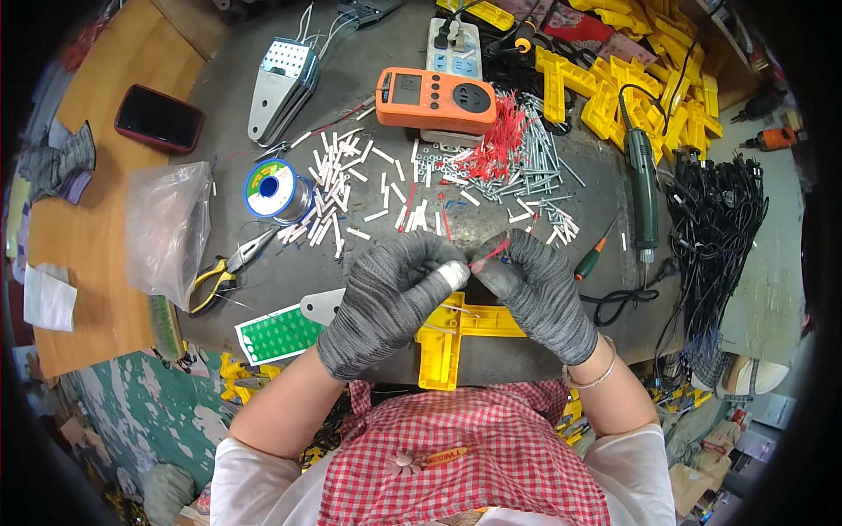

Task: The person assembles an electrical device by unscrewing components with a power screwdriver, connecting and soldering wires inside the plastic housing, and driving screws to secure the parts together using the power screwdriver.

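While left hand [390,285] and right hand [544,294] pinch a thin red piece [494,252] | dark worktop [224,101], cluttered | green wall [132,394], peeling

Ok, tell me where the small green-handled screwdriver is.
In the head view, the screwdriver lies right of centre on the dark tabletop, between the right hand and the green power driver.

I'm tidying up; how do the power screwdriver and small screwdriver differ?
The power screwdriver is longer and thicker than the small screwdriver. The power screwdriver is dark green; the small screwdriver's handle mixes green and orange. The power screwdriver points down the picture; the small screwdriver points up and right. Neither is being held.
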A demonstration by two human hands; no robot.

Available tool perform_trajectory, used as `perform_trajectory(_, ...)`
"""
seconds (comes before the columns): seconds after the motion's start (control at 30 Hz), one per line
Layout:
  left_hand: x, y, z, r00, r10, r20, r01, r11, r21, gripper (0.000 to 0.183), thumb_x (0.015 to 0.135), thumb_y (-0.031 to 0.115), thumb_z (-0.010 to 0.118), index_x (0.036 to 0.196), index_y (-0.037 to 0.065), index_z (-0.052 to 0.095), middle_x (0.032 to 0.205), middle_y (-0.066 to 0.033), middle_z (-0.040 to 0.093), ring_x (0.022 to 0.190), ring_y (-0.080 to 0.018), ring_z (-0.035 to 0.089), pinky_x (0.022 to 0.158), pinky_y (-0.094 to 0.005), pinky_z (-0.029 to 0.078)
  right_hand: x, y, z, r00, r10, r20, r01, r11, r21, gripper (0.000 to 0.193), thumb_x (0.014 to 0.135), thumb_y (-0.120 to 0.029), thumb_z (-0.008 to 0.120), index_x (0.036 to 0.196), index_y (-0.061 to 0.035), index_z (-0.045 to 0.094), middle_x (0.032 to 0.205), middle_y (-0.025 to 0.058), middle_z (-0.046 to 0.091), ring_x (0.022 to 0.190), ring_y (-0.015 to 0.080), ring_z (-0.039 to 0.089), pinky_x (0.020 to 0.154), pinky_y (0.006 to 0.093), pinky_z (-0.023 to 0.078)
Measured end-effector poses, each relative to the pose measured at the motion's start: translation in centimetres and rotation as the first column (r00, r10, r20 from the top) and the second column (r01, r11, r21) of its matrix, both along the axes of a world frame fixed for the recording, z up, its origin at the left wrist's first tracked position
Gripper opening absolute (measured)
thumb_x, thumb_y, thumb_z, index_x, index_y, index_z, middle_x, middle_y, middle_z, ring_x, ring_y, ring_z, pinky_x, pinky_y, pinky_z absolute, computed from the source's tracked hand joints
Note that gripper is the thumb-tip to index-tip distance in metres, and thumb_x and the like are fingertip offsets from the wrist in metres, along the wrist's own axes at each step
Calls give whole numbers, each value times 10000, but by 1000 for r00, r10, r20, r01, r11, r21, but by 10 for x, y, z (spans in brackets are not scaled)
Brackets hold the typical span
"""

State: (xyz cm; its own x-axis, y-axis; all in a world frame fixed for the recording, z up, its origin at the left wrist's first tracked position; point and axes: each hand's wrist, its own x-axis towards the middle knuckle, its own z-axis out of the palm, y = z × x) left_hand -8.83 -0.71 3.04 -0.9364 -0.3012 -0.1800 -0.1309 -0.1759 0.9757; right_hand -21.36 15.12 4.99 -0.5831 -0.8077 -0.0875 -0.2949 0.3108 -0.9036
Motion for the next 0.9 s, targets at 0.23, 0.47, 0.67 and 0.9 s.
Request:
perform_trajectory(0.23,6,6,5,1000,-3,3,3,996,-92,151,950,108,626,1047,-7,630,933,-44,681,880,-105,636,829,-276,522,3,6,-3,999,-16,48,22,992,-124,211,907,-219,684,1002,-31,689,765,75,662,690,142,642,661,286,510)
perform_trajectory(0.47,9,18,4,993,73,-90,-78,995,-55,139,943,113,638,1046,19,648,926,-29,671,861,-93,611,806,-270,506,9,10,-9,996,-76,-50,68,985,-156,155,853,-195,701,935,-65,678,645,39,559,563,130,527,546,295,433)
perform_trajectory(0.67,15,25,10,924,369,-101,-326,899,293,161,932,138,627,1049,27,629,1022,-60,668,908,-125,587,838,-303,485,9,11,2,993,98,-70,-94,994,59,247,840,-294,703,932,-66,679,676,60,571,571,169,554,541,341,451)
perform_trajectory(0.9,47,16,-15,965,146,-220,-239,838,-491,320,807,234,622,1035,10,601,1170,-137,618,1084,-254,542,1021,-410,374,15,-5,-6,580,508,-637,-258,856,447,202,835,-250,655,866,-50,654,787,117,638,745,289,665,633,428,536)
